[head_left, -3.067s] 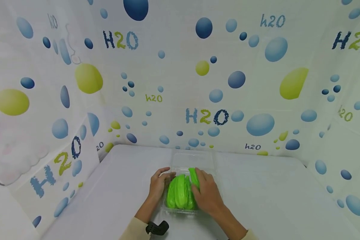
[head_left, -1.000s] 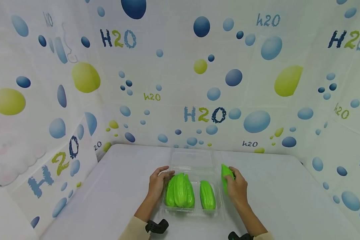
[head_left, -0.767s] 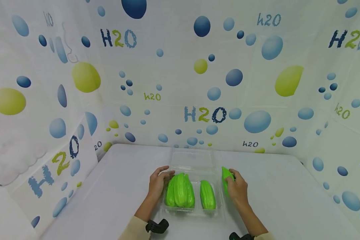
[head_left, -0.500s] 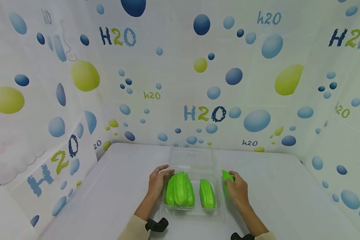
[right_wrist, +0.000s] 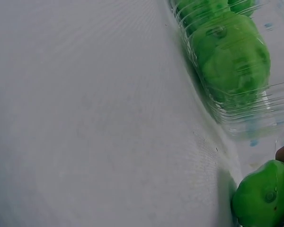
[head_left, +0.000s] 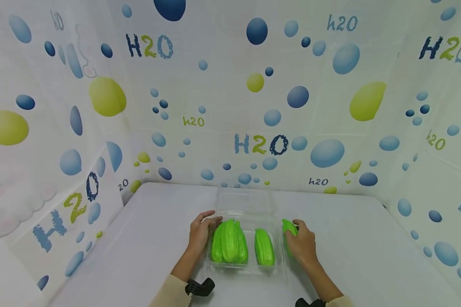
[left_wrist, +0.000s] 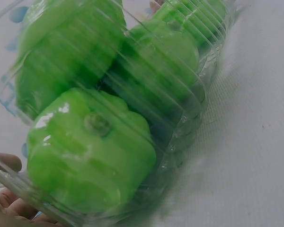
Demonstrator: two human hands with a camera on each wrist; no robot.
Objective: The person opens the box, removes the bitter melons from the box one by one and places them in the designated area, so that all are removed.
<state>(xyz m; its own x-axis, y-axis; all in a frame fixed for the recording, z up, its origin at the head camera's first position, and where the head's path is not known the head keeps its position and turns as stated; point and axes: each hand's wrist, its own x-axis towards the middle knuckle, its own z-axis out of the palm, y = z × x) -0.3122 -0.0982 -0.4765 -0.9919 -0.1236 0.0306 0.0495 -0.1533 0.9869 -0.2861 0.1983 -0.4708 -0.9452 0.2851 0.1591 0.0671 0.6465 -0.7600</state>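
Observation:
A clear plastic clamshell container (head_left: pixel 232 266) stands in front of me with its lid (head_left: pixel 243 200) folded back. Several ridged green vegetables (head_left: pixel 229 243) are bunched in its left part, and one more green vegetable (head_left: pixel 264 247) lies apart on the right. My left hand (head_left: pixel 199 232) holds the container's left side; in the left wrist view fingers (left_wrist: pixel 7 161) show on the rim. To the right of the container, my right hand (head_left: pixel 302 244) grips another long green vegetable (head_left: pixel 290 227), partly hidden by the fingers. The right wrist view shows its rounded end (right_wrist: pixel 262 196) beside the container.
A white cloth-covered table (head_left: pixel 342 238) extends on both sides of the container. Behind it hangs a white sheet (head_left: pixel 223 85) printed with blue and green drops and lettering. Dark straps (head_left: pixel 199 288) are on both wrists.
About three seconds ago my right hand was over the container; it has since moved right, holding a vegetable, and lowered slightly during the last second. My left hand has kept its place.

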